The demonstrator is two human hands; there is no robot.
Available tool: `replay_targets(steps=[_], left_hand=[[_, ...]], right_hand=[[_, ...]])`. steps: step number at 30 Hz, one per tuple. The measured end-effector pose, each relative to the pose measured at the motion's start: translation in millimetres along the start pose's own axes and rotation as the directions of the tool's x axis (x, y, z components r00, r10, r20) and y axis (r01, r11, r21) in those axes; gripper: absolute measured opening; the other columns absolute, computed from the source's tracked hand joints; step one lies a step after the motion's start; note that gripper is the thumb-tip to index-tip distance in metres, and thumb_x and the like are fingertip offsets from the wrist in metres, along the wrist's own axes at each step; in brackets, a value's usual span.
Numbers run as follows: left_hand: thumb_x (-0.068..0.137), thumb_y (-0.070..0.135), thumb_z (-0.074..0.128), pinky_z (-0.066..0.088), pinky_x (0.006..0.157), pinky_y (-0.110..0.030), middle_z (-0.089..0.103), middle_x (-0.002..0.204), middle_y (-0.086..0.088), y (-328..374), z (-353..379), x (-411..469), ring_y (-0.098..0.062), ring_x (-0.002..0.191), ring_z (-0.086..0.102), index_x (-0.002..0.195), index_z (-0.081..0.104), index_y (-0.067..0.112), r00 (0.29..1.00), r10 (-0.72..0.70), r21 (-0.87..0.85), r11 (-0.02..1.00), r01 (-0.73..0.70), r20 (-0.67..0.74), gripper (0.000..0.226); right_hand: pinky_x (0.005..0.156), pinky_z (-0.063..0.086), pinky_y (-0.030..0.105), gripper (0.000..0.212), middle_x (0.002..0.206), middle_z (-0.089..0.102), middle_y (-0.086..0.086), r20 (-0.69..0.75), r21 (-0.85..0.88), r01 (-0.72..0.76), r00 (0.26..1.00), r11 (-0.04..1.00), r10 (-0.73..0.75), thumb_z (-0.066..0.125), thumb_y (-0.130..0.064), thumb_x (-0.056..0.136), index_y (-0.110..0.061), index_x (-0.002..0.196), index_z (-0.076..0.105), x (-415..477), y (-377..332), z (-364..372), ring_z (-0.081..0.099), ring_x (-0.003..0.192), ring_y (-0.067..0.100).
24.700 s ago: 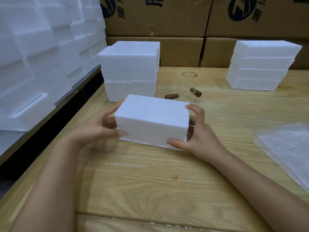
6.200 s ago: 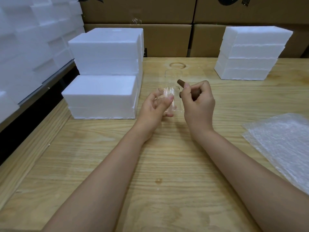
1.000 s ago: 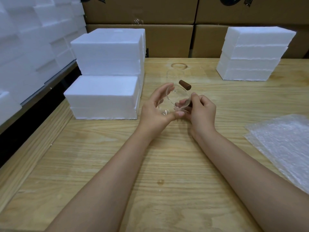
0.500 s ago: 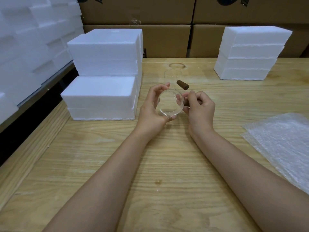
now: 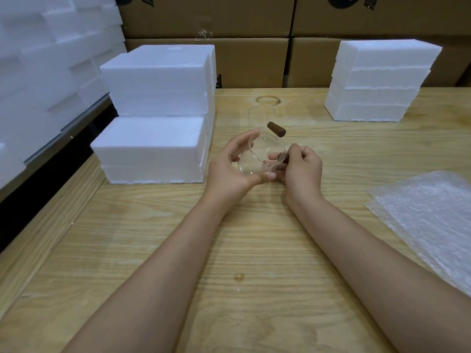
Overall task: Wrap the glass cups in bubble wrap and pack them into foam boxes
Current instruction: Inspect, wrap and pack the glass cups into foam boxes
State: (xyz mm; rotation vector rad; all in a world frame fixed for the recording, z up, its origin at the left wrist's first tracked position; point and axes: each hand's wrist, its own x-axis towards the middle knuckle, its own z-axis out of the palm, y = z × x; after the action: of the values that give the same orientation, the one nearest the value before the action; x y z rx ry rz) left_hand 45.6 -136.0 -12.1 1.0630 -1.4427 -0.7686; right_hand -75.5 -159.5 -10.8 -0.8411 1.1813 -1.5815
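Observation:
A clear glass cup (image 5: 257, 156) with a brown wooden handle is tipped on its side above the middle of the wooden table (image 5: 229, 250). My left hand (image 5: 229, 166) grips its body from the left, thumb under the rim. My right hand (image 5: 300, 166) pinches its brown handle (image 5: 283, 157) on the right. Just behind stands a second glass cup (image 5: 262, 115) with its own brown handle (image 5: 276, 129). A sheet of bubble wrap (image 5: 428, 217) lies flat at the right edge. White foam boxes (image 5: 153, 146) are stacked at the left.
Another stack of foam boxes (image 5: 377, 82) stands at the back right. Cardboard cartons (image 5: 254, 29) line the far edge of the table. More foam pieces (image 5: 38, 72) fill a shelf on the left, beyond a dark gap.
The cup has tilted between my hands, its open mouth turning from facing me to lying more sideways. Both hands stay on it in about the same place.

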Motion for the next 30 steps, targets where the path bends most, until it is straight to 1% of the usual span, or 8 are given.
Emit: replay_targets(steps=[5,9,12,16,20,24,27,30], left_hand=[[0.062,0.005,0.087,0.042,0.091,-0.023,0.061,0.124,0.014,1.6,-2.0,-0.6,-0.003,0.115,0.058,0.123,0.054,0.026,0.999,-0.043,-0.032,0.999,0.043,0.002,0.073],[0.063,0.002,0.085,0.047,0.095,-0.023,0.062,0.126,0.008,-1.0,-3.0,-0.5,-0.006,0.117,0.058,0.125,0.053,0.022,0.993,-0.108,-0.105,0.988,0.111,0.038,0.073],[0.063,-0.002,0.084,0.052,0.089,-0.022,0.063,0.119,0.011,-4.9,-2.5,-0.1,-0.004,0.116,0.058,0.123,0.05,0.023,0.988,-0.14,-0.137,0.98,0.147,0.064,0.073],[0.062,-0.003,0.085,0.05,0.083,-0.016,0.062,0.122,0.009,-11.7,-2.6,1.6,0.004,0.114,0.057,0.117,0.047,0.029,0.986,-0.138,-0.139,0.979,0.15,0.088,0.074],[0.06,-0.007,0.084,0.044,0.085,-0.01,0.06,0.121,0.014,-15.9,-2.6,2.5,0.012,0.108,0.056,0.109,0.042,0.03,0.991,-0.096,-0.122,0.987,0.107,0.093,0.075],[0.059,-0.006,0.085,0.038,0.097,-0.014,0.054,0.133,0.008,-14.0,0.1,2.4,0.009,0.12,0.05,0.106,0.039,0.03,0.999,-0.023,-0.055,0.998,0.026,0.043,0.075],[0.058,-0.005,0.086,0.042,0.093,-0.013,0.053,0.134,0.01,-10.3,2.5,0.7,0.005,0.119,0.053,0.104,0.04,0.031,1.0,0.025,0.006,1.0,-0.025,-0.009,0.075],[0.058,-0.001,0.087,0.044,0.095,-0.016,0.052,0.128,0.023,-5.5,3.2,-2.1,0.006,0.116,0.054,0.104,0.041,0.034,0.997,0.071,0.082,0.994,-0.068,-0.041,0.074]], right_hand=[[0.049,0.051,0.029,0.028,0.068,0.066,0.01,-0.045,-0.106,0.124,0.991,0.987,-0.129,0.04,-0.02,0.1,-0.011,0.074,0.047,-0.4,0.4,-1.6,0.064,0.05,0.021],[0.056,0.053,0.037,0.026,0.056,0.062,-0.007,-0.06,-0.214,0.26,0.959,0.942,-0.279,0.039,-0.024,0.1,-0.016,0.075,0.044,-3.4,0.8,-1.6,0.063,0.051,0.015],[0.064,0.054,0.043,0.026,0.056,0.062,-0.017,-0.053,-0.253,0.336,0.931,0.907,-0.36,0.039,-0.025,0.1,-0.021,0.074,0.041,-6.0,-0.1,-1.4,0.062,0.054,0.011],[0.067,0.053,0.038,0.024,0.06,0.062,-0.023,-0.013,-0.245,0.422,0.899,0.873,-0.438,0.038,-0.024,0.099,-0.023,0.075,0.041,-9.0,-1.7,-1.4,0.06,0.059,0.002],[0.072,0.052,0.037,0.021,0.063,0.063,-0.012,0.022,-0.166,0.457,0.888,0.874,-0.46,0.039,-0.028,0.093,-0.022,0.073,0.043,-11.4,-3.6,0.6,0.063,0.065,0.009],[0.076,0.053,0.04,0.022,0.072,0.065,0.0,0.036,-0.1,0.425,0.905,0.9,-0.424,0.04,-0.025,0.093,-0.018,0.073,0.045,-9.1,-4.0,0.7,0.066,0.068,0.017],[0.08,0.055,0.043,0.026,0.07,0.066,-0.003,0.027,-0.077,0.367,0.93,0.927,-0.366,0.039,-0.014,0.097,-0.017,0.072,0.046,-5.7,-3.2,-0.8,0.067,0.07,0.017],[0.075,0.056,0.038,0.028,0.064,0.065,-0.008,0.014,-0.077,0.318,0.948,0.945,-0.318,0.038,-0.014,0.099,-0.016,0.073,0.047,-4.1,-2.9,-0.9,0.067,0.069,0.015]])
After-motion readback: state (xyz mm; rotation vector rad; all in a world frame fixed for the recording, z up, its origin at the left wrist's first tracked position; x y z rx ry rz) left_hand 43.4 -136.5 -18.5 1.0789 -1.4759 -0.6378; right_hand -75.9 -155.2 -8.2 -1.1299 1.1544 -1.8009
